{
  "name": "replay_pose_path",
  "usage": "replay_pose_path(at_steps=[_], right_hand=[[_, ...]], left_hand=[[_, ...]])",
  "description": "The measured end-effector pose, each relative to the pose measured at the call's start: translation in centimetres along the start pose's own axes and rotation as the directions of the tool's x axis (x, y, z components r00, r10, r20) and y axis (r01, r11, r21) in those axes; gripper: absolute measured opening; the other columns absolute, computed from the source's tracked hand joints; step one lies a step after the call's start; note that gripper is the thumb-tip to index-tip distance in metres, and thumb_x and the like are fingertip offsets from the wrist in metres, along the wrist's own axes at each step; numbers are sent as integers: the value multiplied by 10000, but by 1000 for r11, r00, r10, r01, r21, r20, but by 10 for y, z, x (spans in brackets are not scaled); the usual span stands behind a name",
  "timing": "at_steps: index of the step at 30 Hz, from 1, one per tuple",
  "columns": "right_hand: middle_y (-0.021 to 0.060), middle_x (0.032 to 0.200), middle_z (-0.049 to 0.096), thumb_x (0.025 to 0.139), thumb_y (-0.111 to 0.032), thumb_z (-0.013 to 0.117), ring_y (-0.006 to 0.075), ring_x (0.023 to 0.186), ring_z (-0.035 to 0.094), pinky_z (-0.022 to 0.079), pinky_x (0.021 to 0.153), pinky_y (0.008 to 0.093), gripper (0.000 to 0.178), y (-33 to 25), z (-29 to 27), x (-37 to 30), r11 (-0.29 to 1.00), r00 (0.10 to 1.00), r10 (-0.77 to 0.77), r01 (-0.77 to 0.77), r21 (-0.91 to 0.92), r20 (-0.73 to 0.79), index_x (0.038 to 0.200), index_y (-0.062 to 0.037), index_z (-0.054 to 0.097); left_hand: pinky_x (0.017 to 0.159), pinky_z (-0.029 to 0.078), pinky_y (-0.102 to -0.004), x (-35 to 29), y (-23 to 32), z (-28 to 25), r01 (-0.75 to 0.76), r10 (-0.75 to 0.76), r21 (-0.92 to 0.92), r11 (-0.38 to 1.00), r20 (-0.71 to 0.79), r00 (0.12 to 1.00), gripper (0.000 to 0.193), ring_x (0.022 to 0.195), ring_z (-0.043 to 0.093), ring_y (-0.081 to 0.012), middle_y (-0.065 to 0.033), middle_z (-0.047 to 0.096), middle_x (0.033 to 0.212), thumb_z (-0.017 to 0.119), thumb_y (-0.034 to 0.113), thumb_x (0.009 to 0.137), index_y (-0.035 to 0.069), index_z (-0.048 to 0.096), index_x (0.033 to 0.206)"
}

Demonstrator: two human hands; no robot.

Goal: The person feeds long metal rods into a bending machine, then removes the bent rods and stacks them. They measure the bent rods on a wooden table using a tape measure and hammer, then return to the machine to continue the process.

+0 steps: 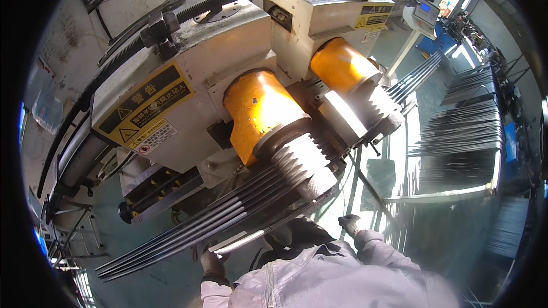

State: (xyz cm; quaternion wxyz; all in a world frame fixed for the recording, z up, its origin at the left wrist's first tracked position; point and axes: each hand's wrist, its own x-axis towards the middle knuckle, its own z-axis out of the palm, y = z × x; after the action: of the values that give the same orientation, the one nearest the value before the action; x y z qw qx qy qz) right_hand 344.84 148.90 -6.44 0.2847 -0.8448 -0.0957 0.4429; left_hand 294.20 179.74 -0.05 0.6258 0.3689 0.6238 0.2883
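Note:
Several dark metal rods (222,217) run side by side from the lower left into the ribbed metal roller heads (305,165) of a large machine. My left hand (212,262), in a dark glove, is low beside the rods, next to the end of a pale bar (242,240) along the machine's front. Shadow hides its fingers, so I cannot tell whether it touches the bar or the rods. My right hand (349,223), also darkly gloved, is right of my body, below the rollers. Its fingers are curled, and nothing shows in them.
Two orange cylindrical housings (262,105) jut from the pale machine body (228,40), which carries yellow-and-black warning labels (145,102). A black corrugated hose (200,14) arches over the top. Bundles of thin rods (462,128) lie on a rack at the right. A control box (423,14) stands at the back.

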Motion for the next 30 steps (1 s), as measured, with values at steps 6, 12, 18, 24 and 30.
replay_pose_path(at_steps=[6, 12, 18, 24, 30], right_hand=[[109, 998, 861, 1040, -471, 787, 212, 916, 778, 603, 842, 393, 435, 98, 0, -88, 948, 965, 232, -252, -193, -122, 1103, -52, 884], [204, 1106, 856, 1048, -474, 707, 373, 1025, 815, 622, 910, 464, 470, 109, -54, -100, 935, 948, 179, -247, -253, -263, 1163, -48, 870], [158, 1059, 856, 1043, -334, 784, 280, 1020, 819, 621, 936, 410, 320, -22, -168, -38, 992, 858, -44, 98, 79, -511, 1134, -31, 839], [125, 1118, 767, 1082, -213, 778, 246, 1041, 728, 574, 966, 394, 244, -229, -284, -18, 788, 462, -541, 569, -233, -702, 1268, -55, 751], [200, 1395, 742, 1054, -356, 795, 412, 1349, 676, 523, 1186, 533, 453, -364, -317, -46, 668, 358, -742, 464, -581, -567, 1408, -76, 753]], left_hand=[[677, 602, -484, 21, -88, -18, 64, -96, 113, 992, 308, 947, 133, 748, 694, -276, -100, 652, 788, 633, 267, 1150, 176, 714, 1097], [857, 664, -430, 32, -95, -67, -657, 400, 656, 373, 525, 751, 227, 974, 816, -244, -25, 834, 1084, 819, 291, 954, 105, 815, 1084], [867, 648, -428, 15, -8, -69, -301, 530, 951, -75, 294, 796, 182, 1004, 784, -248, -59, 813, 1078, 744, 255, 1025, 104, 802, 1107], [766, 640, -418, -40, 100, -24, 131, 999, 991, -39, 39, 2, 203, 870, 756, -270, -108, 779, 998, 673, 221, 1106, 46, 767, 1062], [739, 641, -424, -45, 150, -74, 126, 934, 991, -50, 91, -346, 252, 787, 730, -307, -146, 742, 907, 623, 175, 1147, -1, 757, 1028]])
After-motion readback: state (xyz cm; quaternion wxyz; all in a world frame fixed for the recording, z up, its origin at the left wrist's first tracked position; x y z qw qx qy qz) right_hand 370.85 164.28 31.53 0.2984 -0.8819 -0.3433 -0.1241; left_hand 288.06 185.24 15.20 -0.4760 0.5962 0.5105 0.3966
